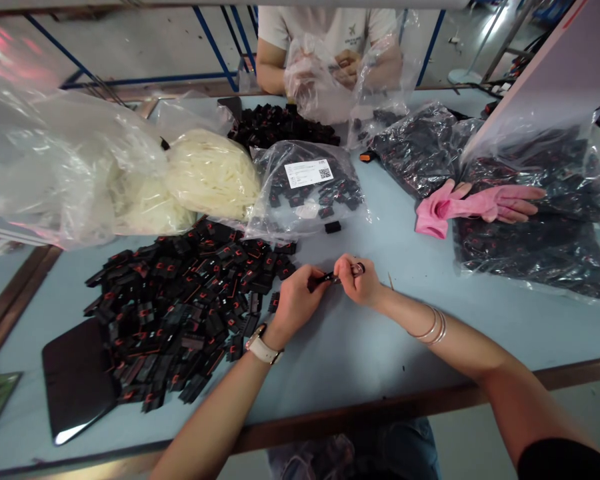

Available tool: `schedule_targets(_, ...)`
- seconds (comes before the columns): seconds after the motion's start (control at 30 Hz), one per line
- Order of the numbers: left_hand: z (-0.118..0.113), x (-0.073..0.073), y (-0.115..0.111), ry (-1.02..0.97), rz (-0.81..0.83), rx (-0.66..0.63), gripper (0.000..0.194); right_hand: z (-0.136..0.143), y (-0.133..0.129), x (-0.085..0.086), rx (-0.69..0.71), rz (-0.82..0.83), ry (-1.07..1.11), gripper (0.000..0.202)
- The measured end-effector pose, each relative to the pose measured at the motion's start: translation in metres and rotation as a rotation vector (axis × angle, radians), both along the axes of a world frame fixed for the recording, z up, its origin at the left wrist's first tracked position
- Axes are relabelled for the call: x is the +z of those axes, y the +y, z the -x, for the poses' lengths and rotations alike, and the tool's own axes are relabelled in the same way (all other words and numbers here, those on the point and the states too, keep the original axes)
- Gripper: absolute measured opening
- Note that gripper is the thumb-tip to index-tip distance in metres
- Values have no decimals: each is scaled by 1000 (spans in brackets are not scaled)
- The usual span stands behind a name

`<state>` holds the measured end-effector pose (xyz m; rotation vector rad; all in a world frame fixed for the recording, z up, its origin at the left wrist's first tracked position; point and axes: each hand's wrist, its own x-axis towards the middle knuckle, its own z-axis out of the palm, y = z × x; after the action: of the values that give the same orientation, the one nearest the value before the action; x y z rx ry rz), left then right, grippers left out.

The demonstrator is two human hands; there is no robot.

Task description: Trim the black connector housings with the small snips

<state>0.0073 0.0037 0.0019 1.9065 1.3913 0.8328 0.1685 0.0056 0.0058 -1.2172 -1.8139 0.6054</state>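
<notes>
Near the middle of the table, my left hand (300,298) pinches a small black part (325,278) between thumb and fingers. My right hand (359,280) is closed right beside it, wrapped round a dark tool with a ring-shaped end (359,269). The tool's tip meets the black part, and the fingers hide most of both. A large pile of black connectors with orange-red pieces (180,313) spreads to the left of my left hand. One loose black connector (333,227) lies above my hands, by a labelled clear bag (307,183).
A black tray (77,380) lies front left. Bags of cream-coloured parts (213,173) stand back left. Pink gloves (480,203) rest by bags of black parts (535,257) at right. Across the table, a person (330,40) handles a clear bag behind another black pile (285,127).
</notes>
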Motion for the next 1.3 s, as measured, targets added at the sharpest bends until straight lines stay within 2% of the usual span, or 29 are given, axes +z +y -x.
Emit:
schedule_targets(0.27,1,2,0,4,-7,-15,4,2,3,5,5,24,-179,40)
schedule_targets(0.5,0,3,-1,35,-52,-14,3,7,0,4,22,-79,-303,37)
schedule_targets(0.6,1,2,-1,57,-69,-11,2,5,-1,-1,55,-47,-152,37)
schedule_targets(0.73,1,-2,-1,49,-63,-10,7,-1,5,-5,-84,62,289,45)
schedule_targets(0.83,0,-4,-3,47,-87,-27,6,-4,13,-4,-154,139,468,50)
schedule_targets(0.97,5,8,-3,170,-276,-68,18,-5,21,-4,-243,288,588,55)
schedule_targets(1.03,14,22,1,321,-448,16,22,-5,23,-5,-255,315,611,55)
schedule_targets(1.1,31,35,9,436,-528,186,24,-5,23,-6,-229,317,608,55)
schedule_targets(1.2,65,49,25,551,-515,436,27,-5,23,-7,-197,317,602,55)
schedule_targets(1.3,92,54,36,675,-385,558,31,-5,22,-6,-194,319,598,54)
